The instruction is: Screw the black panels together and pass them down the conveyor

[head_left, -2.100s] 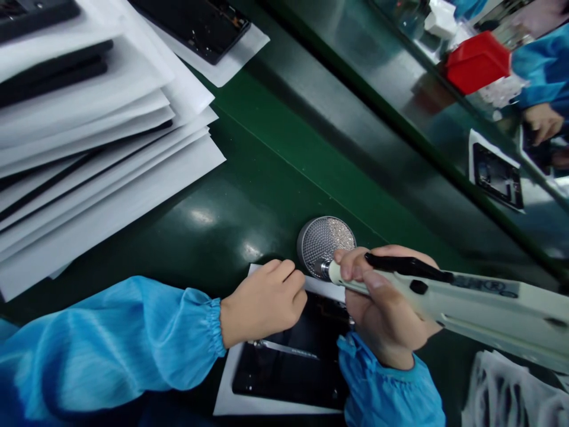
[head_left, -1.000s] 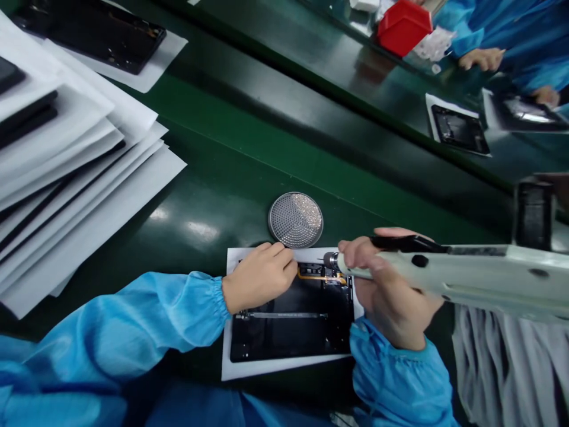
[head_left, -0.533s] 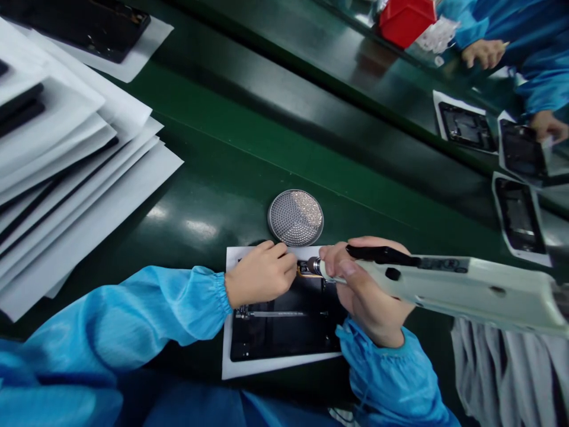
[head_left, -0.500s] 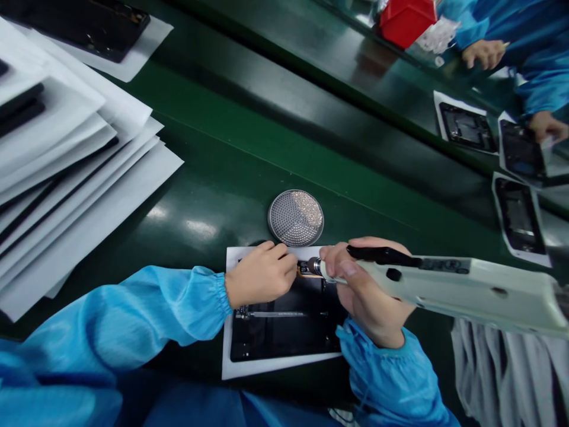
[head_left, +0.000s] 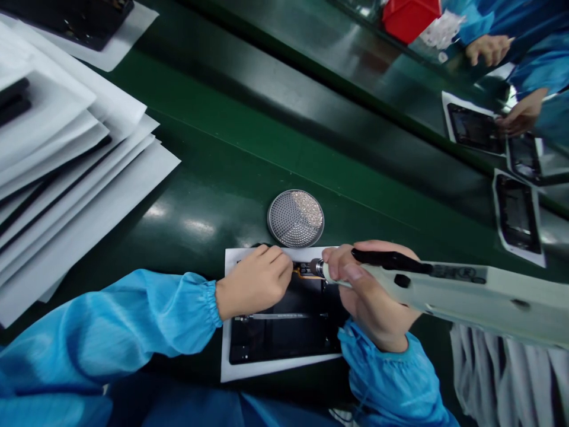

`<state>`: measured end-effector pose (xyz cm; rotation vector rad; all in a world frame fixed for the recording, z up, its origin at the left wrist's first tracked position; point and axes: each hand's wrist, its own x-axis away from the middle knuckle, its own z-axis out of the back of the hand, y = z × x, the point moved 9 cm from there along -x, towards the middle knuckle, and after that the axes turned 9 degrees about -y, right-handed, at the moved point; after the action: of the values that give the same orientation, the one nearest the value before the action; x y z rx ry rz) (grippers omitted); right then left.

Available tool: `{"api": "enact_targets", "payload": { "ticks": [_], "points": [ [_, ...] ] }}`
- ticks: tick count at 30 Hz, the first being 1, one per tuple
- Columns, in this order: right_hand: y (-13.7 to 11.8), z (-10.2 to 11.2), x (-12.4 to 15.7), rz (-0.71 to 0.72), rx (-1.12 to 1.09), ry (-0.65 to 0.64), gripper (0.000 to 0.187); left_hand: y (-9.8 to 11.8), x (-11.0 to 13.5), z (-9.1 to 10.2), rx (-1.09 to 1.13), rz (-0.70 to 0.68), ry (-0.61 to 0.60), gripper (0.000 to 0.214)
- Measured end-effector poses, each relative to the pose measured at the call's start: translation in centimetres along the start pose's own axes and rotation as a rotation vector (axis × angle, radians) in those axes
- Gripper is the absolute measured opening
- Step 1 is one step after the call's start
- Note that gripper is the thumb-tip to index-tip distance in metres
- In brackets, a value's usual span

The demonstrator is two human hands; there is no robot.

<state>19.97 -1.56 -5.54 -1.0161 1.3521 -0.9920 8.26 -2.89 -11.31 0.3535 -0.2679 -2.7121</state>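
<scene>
Screwdriver [head_left: 466,290] tip sat on the top edge of the black panel [head_left: 284,332], right at the orange strip [head_left: 302,274]. Right hand [head_left: 377,296]: grip clamped round the screwdriver's nose end, thumb side up. Left hand [head_left: 253,281]: grip curled together, knuckles pressing on the panel's upper left part, just beside the tip. The panel lay flat on a white sheet [head_left: 267,370] at the near edge of the green counter [head_left: 249,148].

My read on progress: fastening at the top edge was in hand, not finished. Couldn't tell how many screws were already seated; too small to see. The round mesh dish [head_left: 296,217] just beyond the sheet had loose screws over its right half, so stock remained. The lower part of the panel looked untouched by either hand.

At left, a stack of sheets [head_left: 66,166] with more dark panels between them. Across the counter, a co-worker's hands [head_left: 489,48], a red bin [head_left: 411,18] and more panels on sheets [head_left: 518,210].
</scene>
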Motion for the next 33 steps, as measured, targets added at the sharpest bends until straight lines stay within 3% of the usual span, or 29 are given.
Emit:
{"api": "enact_targets", "payload": {
  "ticks": [7, 14, 22, 33],
  "points": [
    [-0.9, 1.2, -0.4, 0.016, 0.027, 0.111, 0.024, -2.1, -1.8, -0.4, 0.164, 0.155, -0.139, 0.022],
    [-1.3, 1.7, -0.5, 0.015, 0.015, 0.165, 0.022, -3.1, -2.4, -1.6, 0.241, 0.21, -0.349, 0.016],
    [-1.5, 1.5, -0.1, 0.054, 0.013, 0.121, 0.025, -3.7, -2.7, -2.1, 0.232, 0.209, -0.438, 0.014],
    [-1.3, 1.6, 0.2, 0.013, 0.016, 0.114, 0.024, -3.4, -4.5, -2.4, 0.117, 0.124, -0.658, 0.012]
  ]
}}
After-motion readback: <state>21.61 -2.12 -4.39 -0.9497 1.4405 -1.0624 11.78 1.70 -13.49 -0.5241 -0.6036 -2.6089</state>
